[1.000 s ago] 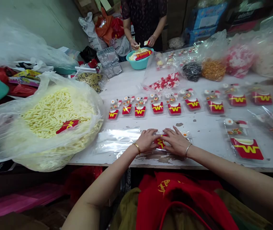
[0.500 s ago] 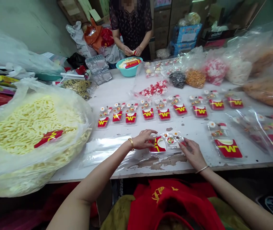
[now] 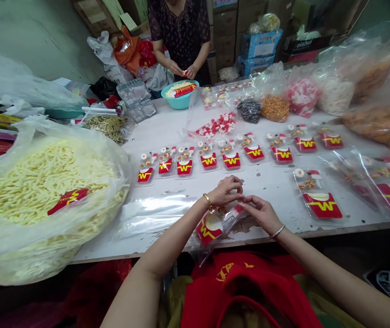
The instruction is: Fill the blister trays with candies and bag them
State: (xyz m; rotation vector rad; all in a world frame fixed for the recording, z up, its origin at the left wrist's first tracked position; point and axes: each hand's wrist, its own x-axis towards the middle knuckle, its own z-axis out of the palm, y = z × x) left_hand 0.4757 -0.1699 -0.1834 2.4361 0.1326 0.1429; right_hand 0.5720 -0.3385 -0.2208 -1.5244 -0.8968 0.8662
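A clear plastic pack with a red fry carton marked by a yellow emblem [image 3: 209,229] lies tilted at the table's front edge, its loose clear end hanging over the edge. At the pack's upper end, my left hand [image 3: 227,191] is closed with bent fingers; a gold bracelet circles its wrist. My right hand [image 3: 261,214] meets it there, thumb and fingers pinched on the same end. The fingers partly cover the small toy food pieces inside. Flat clear plastic bags [image 3: 157,212] lie to the left of my hands.
Similar filled packs [image 3: 231,160] stand in a row beyond my hands, with another pack [image 3: 323,205] at right. A large bag of pale fry-shaped pieces [image 3: 37,182] fills the left. A co-worker [image 3: 181,36] handles small pieces over a turquoise basin [image 3: 177,102]. Bags of pieces [image 3: 275,107] line the back.
The pack has turned from lying level to slanting, its carton end now nearer me. My hands have come together at its other end; the right moved left, the left moved right.
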